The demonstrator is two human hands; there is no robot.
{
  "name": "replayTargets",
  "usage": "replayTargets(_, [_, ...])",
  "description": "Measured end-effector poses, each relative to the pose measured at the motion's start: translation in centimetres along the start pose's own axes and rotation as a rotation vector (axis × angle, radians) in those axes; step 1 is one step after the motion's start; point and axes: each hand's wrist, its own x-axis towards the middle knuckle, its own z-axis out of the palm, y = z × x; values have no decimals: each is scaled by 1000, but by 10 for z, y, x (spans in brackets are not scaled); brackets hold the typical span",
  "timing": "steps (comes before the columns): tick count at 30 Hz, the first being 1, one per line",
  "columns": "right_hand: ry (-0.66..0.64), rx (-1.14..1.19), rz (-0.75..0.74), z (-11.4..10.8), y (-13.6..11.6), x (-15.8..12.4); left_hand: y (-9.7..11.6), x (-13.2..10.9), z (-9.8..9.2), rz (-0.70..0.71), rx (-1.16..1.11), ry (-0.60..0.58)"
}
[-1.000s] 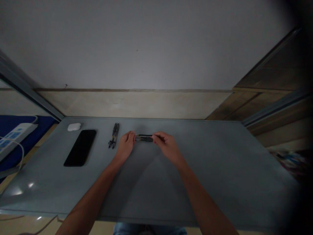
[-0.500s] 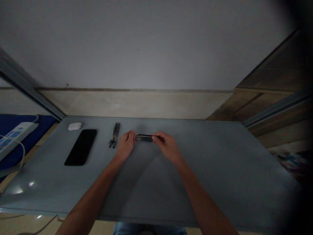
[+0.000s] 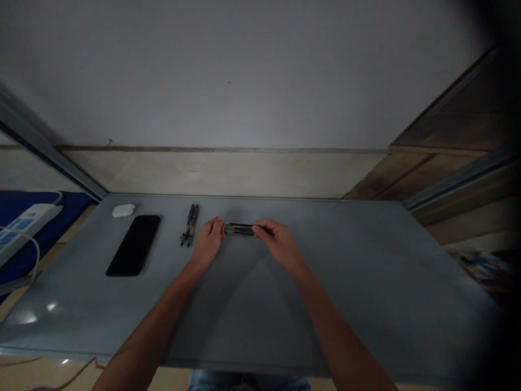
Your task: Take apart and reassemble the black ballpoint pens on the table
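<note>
Between my two hands lies a small bundle of dark pens (image 3: 239,229), held sideways just above or on the grey table; I cannot tell which. My left hand (image 3: 210,234) is closed on the bundle's left end. Its right end is pinched by the thumb and fingers of my right hand (image 3: 277,239). The fingers hide both ends, and the number of pens is unclear. Left of my left hand, a pair of similar dark pens (image 3: 189,225) rests on the table, lying side by side and pointing away from me.
A black phone (image 3: 133,245) lies on the left of the grey table (image 3: 366,282), with a white earbud case (image 3: 123,210) behind it. Beyond the left edge are a white power strip (image 3: 26,225) and cable. A wall (image 3: 228,172) stands behind the table.
My hands and the pens in them have hardly moved. The whole view has shifted very slightly.
</note>
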Motion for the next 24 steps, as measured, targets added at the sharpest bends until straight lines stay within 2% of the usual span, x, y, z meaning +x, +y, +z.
replayTargets(6, [10,-1,74,0,3,-1,-1,0,0,40,70,-9])
replayTargets(10, [26,0,35,0,2,0,-2,0,0,79,116,-14])
replayTargets(14, [35,18,14,-1,0,0,-3,0,0,62,104,-13])
replayTargets(19, [31,5,67,-1,1,-1,-2,0,0,39,108,-44])
replayTargets(24, [30,20,15,-1,2,1,-2,0,1,23,72,-49])
